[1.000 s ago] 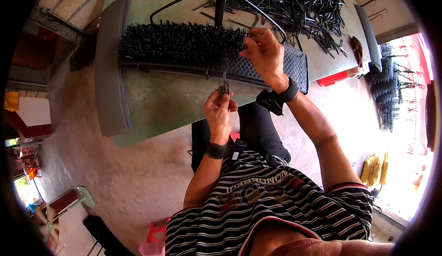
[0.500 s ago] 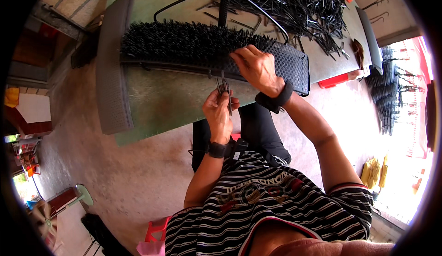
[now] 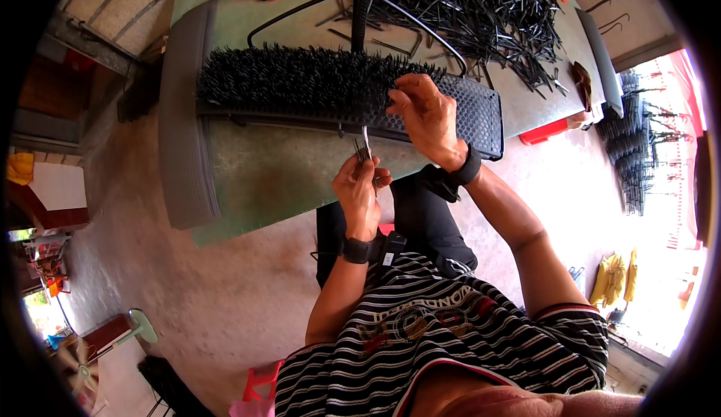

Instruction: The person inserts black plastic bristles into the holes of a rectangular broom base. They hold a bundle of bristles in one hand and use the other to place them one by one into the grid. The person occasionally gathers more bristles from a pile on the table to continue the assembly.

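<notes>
Over the tabletop sits the black perforated panel, likely stiff; I'd take its rim, clear of the soft-looking bristles. My right hand curls beside them, grip unreadable from here; my left hand pinches thin pieces, probably light, best held mid-length.

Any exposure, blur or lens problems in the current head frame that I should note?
Head view: fisheye distortion bends the table edges, with black filling the corners; head view: the floor at right is blown out; head view: the dense black bristles lose individual detail; head view: the fan blades look smeared.
</notes>
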`<state>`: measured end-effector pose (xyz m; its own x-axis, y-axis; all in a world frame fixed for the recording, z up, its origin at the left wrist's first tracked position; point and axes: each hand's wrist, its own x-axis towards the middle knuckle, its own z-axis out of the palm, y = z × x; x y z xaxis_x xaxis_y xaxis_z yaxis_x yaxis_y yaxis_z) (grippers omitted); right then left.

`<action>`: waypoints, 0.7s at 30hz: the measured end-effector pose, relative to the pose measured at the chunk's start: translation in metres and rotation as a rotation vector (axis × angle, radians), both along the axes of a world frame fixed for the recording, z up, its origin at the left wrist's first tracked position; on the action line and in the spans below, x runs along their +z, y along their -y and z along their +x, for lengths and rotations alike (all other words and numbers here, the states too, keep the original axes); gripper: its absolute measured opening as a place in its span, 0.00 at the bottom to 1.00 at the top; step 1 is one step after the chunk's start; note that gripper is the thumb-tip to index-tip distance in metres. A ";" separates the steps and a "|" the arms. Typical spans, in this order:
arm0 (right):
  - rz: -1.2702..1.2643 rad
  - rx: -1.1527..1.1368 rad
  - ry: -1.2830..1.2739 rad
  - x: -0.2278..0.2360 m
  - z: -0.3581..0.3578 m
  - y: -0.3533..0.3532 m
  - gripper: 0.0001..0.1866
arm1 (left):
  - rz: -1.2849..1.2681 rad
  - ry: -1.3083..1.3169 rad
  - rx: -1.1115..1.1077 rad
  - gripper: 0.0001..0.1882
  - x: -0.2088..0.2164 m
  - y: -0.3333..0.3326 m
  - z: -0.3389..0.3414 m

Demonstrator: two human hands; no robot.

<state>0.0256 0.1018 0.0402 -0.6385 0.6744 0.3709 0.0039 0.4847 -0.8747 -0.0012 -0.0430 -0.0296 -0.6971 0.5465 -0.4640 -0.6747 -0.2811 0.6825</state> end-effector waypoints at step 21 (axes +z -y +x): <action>0.630 0.072 0.254 -0.014 -0.001 -0.010 0.05 | -0.023 -0.065 -0.009 0.05 0.011 -0.003 0.001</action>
<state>0.0248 0.1115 0.0267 -0.7926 0.3317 0.5117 0.1206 0.9078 -0.4016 -0.0002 -0.0396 -0.0187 -0.7212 0.5426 -0.4307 -0.6312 -0.2584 0.7313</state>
